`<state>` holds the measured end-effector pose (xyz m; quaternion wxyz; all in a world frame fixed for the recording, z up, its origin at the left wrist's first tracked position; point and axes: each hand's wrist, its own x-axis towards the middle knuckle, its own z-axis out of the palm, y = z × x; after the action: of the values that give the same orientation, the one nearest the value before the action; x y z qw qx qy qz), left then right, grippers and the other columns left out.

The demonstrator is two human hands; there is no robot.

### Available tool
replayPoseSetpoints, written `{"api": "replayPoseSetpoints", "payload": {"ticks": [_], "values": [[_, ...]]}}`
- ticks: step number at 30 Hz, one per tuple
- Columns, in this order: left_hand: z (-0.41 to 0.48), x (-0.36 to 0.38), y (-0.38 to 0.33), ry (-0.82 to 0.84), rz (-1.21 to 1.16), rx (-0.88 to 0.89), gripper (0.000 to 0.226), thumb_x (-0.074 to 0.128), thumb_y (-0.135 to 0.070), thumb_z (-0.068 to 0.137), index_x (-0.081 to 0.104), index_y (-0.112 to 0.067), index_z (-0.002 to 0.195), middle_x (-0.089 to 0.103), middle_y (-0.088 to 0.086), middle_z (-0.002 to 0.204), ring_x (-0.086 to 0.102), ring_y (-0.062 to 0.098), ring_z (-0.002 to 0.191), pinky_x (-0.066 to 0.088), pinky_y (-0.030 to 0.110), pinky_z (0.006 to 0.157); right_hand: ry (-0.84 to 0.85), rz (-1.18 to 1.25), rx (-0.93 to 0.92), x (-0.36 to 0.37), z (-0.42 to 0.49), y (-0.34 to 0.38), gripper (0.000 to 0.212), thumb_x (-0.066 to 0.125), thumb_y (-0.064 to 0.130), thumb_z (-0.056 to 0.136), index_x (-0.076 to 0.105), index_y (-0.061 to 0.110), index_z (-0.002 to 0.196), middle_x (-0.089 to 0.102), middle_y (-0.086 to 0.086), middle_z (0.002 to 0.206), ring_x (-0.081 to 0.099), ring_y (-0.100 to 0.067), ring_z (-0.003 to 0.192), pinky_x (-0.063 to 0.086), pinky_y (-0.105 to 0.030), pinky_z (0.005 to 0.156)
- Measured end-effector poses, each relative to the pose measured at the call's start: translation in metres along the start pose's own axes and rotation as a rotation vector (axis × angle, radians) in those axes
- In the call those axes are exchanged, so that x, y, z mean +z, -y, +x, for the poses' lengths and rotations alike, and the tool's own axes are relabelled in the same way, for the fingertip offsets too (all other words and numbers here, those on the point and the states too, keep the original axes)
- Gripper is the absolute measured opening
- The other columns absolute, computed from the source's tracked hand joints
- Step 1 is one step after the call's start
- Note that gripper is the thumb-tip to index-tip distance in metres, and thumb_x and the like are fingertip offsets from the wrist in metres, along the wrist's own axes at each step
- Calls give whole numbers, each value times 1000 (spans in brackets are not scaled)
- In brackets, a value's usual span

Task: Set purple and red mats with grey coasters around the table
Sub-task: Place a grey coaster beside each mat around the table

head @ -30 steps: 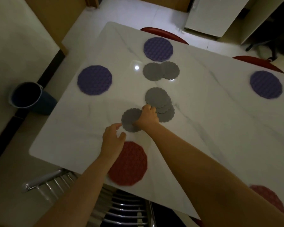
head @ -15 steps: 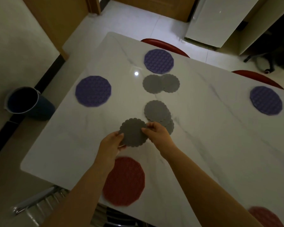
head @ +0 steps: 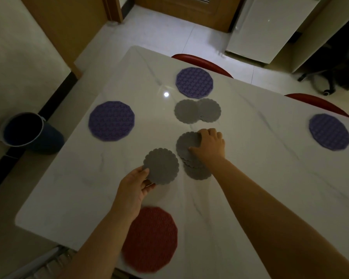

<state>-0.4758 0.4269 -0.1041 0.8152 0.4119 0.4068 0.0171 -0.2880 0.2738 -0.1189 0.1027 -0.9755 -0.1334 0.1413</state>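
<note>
The left hand (head: 136,185) pinches one grey coaster (head: 161,166) at its near edge, thumb on top. The right hand (head: 210,144) grips the stack of grey coasters (head: 187,146), fingers curled over its far rim. Beyond these fingers lie two overlapping coasters (head: 196,111) and a purple mat (head: 194,82). Left of the left fingers the table (head: 260,168) is open up to a second purple mat (head: 111,120). A red mat (head: 151,238) lies behind the left wrist at the near edge. The bucket (head: 26,130) on the floor is dark inside; its contents I cannot tell.

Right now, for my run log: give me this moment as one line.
left hand: holds coaster | right hand: grips stack | red mat: no coaster
</note>
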Motion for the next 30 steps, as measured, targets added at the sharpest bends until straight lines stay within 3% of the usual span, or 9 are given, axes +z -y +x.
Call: {"api": "replayPoseSetpoints", "payload": {"ticks": [2,5,7,9,14,16,20,25,30], "values": [[3,2,0,-10,-5,-14,14,54,-8,93,63,-10,104,77,4,88,73,15,81,58,23,62,-78,154,9,1,-8,0,43,63,37,84,50,19,120,49,-5,124,46,-24,112,39,-36,97],[8,7,0,-18,-15,-50,15,55,-8,93,63,-8,105,72,10,99,72,18,84,59,25,63,-79,621,34,-4,-25,-1,14,56,28,91,51,28,104,58,9,99,55,-13,91,47,-25,81],[12,10,-1,-6,-21,-62,14,55,-7,93,63,-8,104,72,10,99,72,18,84,59,25,64,-76,884,76,-8,-36,0,9,56,26,91,53,32,96,58,16,91,58,-8,87,47,-19,70],[15,13,-2,15,-39,-68,13,54,-7,93,64,-9,103,75,7,94,73,17,82,59,26,65,-76,1132,150,-11,-47,4,11,59,25,89,57,35,91,62,12,93,61,-8,86,50,-16,64],[14,16,2,29,-54,-76,21,53,-8,94,61,-7,114,72,10,103,72,17,87,58,26,69,-214,1365,323,-21,-52,2,9,61,25,88,62,30,95,67,3,99,65,-13,90,56,-27,73],[12,16,3,34,-49,-72,24,53,-10,95,60,-6,117,71,10,106,71,17,90,57,26,71,-142,1459,359,-24,-50,1,13,62,26,88,63,23,100,67,-2,104,65,-18,95,56,-34,80],[10,19,4,96,-46,-69,25,51,-12,95,62,-7,117,74,10,105,71,20,93,58,26,71,58,1295,265,-10,-60,21,11,64,25,86,66,26,96,69,7,94,65,-12,89,55,-28,73],[7,25,6,162,-99,-90,25,48,-13,96,64,-10,115,76,5,102,72,18,91,58,27,72,-56,931,196,10,-63,33,28,61,24,88,63,18,115,60,13,95,56,-5,85,42,-11,71],[8,18,6,183,-78,-118,25,48,-15,96,64,-9,114,75,9,104,71,20,94,59,28,74,66,790,144,16,-66,29,40,61,31,88,56,18,125,59,1,120,52,-11,101,44,-27,89]]}}
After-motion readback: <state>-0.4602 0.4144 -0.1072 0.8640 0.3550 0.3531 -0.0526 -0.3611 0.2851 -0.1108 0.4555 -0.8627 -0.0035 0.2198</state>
